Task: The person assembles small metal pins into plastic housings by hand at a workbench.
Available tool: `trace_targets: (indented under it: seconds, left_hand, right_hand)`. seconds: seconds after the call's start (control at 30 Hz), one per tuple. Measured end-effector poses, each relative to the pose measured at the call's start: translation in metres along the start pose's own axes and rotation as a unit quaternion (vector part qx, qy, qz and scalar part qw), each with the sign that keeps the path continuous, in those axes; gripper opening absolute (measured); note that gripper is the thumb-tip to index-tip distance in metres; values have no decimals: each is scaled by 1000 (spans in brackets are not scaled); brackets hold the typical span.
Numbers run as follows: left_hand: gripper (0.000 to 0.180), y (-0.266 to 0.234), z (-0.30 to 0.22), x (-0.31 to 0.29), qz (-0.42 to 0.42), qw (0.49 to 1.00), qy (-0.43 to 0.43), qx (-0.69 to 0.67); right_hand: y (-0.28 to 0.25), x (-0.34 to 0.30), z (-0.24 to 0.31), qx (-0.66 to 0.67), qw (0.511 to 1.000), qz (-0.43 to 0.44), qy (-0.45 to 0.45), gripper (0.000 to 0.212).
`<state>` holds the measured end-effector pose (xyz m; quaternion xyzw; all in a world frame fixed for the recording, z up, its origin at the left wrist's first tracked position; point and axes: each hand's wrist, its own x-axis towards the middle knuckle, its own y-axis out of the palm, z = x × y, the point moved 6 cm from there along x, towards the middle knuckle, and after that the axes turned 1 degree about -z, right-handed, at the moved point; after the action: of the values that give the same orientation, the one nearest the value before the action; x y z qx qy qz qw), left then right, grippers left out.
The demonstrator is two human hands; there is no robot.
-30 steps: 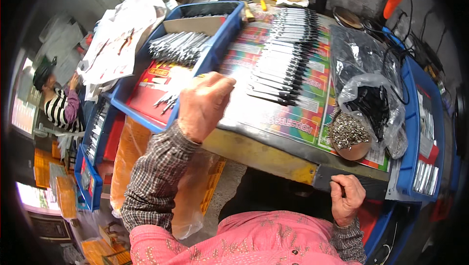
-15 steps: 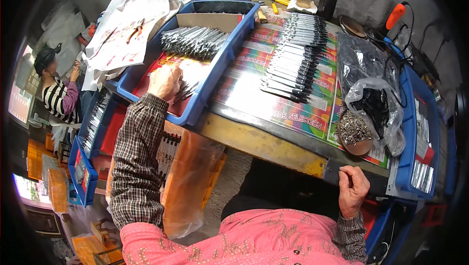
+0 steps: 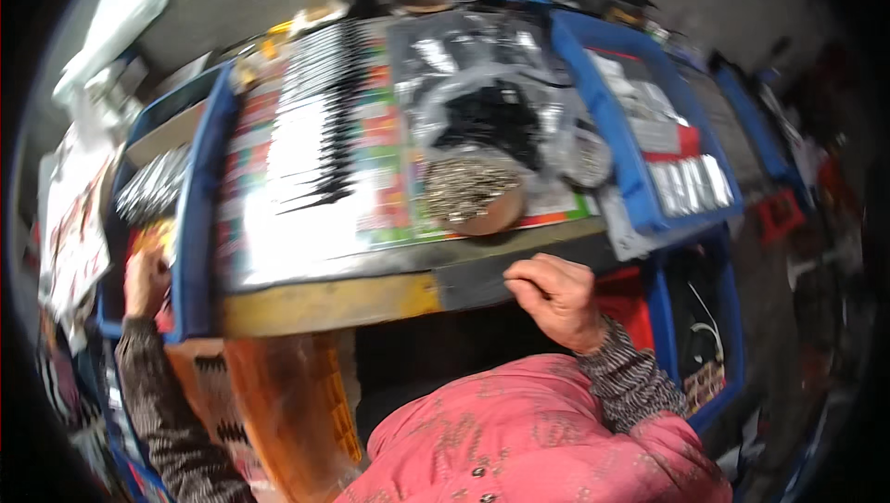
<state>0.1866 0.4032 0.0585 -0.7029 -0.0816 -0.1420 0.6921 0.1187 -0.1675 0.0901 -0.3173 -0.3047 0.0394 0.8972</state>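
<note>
My left hand [image 3: 146,285] is inside the blue tray [image 3: 197,216] at the left, its fingers curled; blur hides whatever they may hold. Behind it in the tray lies a heap of slim silver, pen-like rods [image 3: 156,183]. My right hand [image 3: 561,304] is in a loose fist just off the table's front edge, thumb against the bent forefinger, its inside hidden. Farther back, a round dish [image 3: 496,216] holds a heap of small shiny metal parts [image 3: 468,188]. A long row of silver rods with black ends [image 3: 320,123] lies on the table.
A clear plastic bag with black pieces [image 3: 491,118] lies behind the dish. At the right stands another blue tray [image 3: 630,169] with silver pieces. A lower blue bin [image 3: 663,318] is beside my right forearm. Orange plastic sheeting [image 3: 287,401] hangs below the table's front edge [image 3: 334,306].
The view has swung to the right, so the table and trays appear farther left. My left hand stays inside the left tray, and my right hand stays closed near the front edge.
</note>
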Motion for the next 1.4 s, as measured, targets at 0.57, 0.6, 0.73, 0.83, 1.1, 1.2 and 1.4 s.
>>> trace_targets:
  seconds: [0.57,0.6,0.73,0.83,1.1,1.2,1.4]
  left_hand:
    - [10,0,29,-4,-67,994,-74,-52]
    - [10,-4,24,-2,-67,994,-74,-51]
    - [5,-19,14,2,-56,988,-128,-64]
    - [14,-27,10,2,-89,974,-149,-143]
    - [25,-60,-76,-16,-235,957,-70,-157]
    - [23,-56,-93,-22,-214,912,-123,-329]
    - [15,-54,-203,-17,-84,827,-106,-545]
  right_hand:
    - [-188,14,-84,-294,942,-142,78,10]
    - [-197,16,-102,-321,934,-107,116,12]
    - [-212,21,-153,-384,905,-2,186,18]
    - [-213,24,-180,-379,909,21,169,21]
    - [-205,29,-188,-360,902,102,216,23]
    - [-208,32,-185,-345,919,60,178,22]
    - [-209,35,-181,-310,929,55,197,21]
